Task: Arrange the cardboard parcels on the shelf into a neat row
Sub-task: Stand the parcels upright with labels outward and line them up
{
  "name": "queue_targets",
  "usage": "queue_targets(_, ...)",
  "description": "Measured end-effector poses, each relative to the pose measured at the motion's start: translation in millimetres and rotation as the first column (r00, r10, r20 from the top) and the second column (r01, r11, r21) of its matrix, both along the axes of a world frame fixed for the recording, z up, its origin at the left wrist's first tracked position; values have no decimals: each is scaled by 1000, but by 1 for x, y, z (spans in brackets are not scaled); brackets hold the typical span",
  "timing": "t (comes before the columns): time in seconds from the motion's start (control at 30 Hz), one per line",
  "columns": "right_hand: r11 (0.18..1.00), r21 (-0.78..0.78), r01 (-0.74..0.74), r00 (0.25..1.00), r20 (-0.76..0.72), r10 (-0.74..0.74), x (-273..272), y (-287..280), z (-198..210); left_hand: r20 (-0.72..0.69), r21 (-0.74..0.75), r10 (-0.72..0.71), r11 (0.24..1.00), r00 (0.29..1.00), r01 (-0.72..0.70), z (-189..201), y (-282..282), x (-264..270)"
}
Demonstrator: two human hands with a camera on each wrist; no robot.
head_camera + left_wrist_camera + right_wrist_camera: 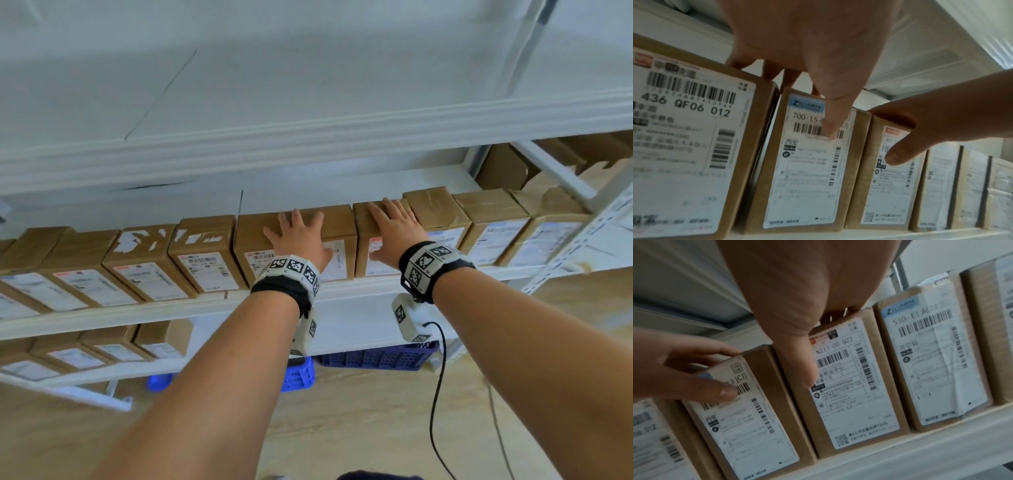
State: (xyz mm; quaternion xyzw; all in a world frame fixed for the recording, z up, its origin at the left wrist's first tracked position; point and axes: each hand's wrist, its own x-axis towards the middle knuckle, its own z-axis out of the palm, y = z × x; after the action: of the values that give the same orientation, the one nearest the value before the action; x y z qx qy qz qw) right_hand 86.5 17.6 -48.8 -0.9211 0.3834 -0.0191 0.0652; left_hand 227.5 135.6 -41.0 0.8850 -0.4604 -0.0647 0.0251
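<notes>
A row of brown cardboard parcels with white shipping labels stands along the white shelf (137, 313). My left hand (298, 236) lies with spread, straight fingers on top of a wide parcel (339, 222), and its thumb presses the front label. The left wrist view shows that parcel (803, 170) with a blue-headed label under the left hand (818, 73). My right hand (394, 222) lies flat on the neighbouring parcel (361, 229) in the same way. The right wrist view shows the right hand (793, 305) with its thumb on this parcel's (855, 394) label. A narrow gap separates the two parcels.
An upper shelf board (308, 137) hangs low over the parcels. More parcels (113, 346) stand on the shelf below, and blue crates (376, 359) sit on the floor. A white upright (565, 185) bounds the row at the right. A black cable (438, 394) hangs from my right wrist.
</notes>
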Motion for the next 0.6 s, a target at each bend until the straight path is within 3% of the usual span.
queue_targets(0.27,994,-59,-87,996,29,89,-1,-6,-15,-24,-94,54,994,998,-56,-5,-7,2)
queue_targets(0.6,990,-112,-91,996,10,93,5,-4,-20,54,-158,5,987,999,3,-17,-7,13)
